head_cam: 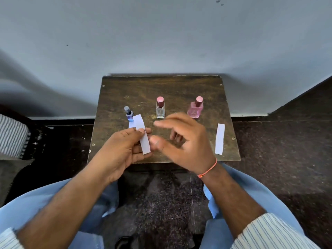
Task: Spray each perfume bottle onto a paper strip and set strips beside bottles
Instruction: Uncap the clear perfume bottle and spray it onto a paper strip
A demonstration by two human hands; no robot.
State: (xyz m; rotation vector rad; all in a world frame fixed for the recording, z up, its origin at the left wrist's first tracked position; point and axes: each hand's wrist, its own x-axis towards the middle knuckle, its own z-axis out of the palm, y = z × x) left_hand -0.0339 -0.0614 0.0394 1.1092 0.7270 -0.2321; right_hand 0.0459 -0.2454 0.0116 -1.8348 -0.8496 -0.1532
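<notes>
White strip (142,134) pinched, left hand (117,151); right hand (186,141) empty.

Your left hand (124,150) pinches a paper strip (142,133); your right hand (186,139) hovers empty above the bench (125,92), three bottles (160,107) beyond.

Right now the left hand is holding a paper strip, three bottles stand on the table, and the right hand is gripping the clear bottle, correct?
Not quite. The head view shows the right hand open and empty in front of the clear bottle, not gripping it. The left hand does hold a paper strip, and three bottles stand on the table.
</notes>
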